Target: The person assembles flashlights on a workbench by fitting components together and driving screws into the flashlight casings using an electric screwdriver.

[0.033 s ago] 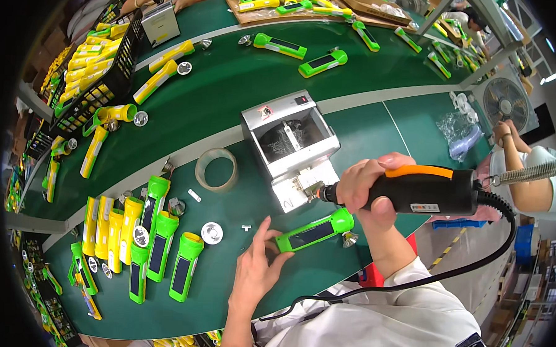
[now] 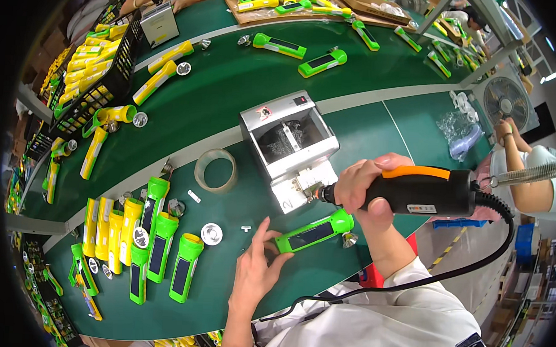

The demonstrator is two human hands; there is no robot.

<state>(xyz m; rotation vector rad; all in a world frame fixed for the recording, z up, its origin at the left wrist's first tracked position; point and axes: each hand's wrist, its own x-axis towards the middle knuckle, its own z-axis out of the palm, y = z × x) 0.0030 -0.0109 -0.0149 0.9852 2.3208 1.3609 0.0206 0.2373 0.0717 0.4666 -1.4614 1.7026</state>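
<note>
My right hand [image 2: 361, 186] is wrapped round a black electric screwdriver [image 2: 426, 191] with an orange lever. Its bit end meets the front outlet of a silver screw feeder [image 2: 292, 134]. A green flashlight body [image 2: 316, 232] with a dark solar panel lies aslant on the bench below the screwdriver. My left hand [image 2: 258, 262] pinches the near left end of that body between thumb and fingers, index finger raised. Beside its head end sits a small silver reflector [image 2: 349, 240]. Left of my left hand are a loose round reflector [image 2: 211, 234] and a small white part [image 2: 246, 228].
Several green and yellow flashlights [image 2: 159, 246] stand grouped at left. A tape roll [image 2: 216, 170] lies beside the feeder. Beyond runs a green conveyor [image 2: 213, 84] with scattered flashlights. A black crate [image 2: 118, 73] is heaped with yellow ones. The screwdriver's cable [image 2: 473, 259] loops at right.
</note>
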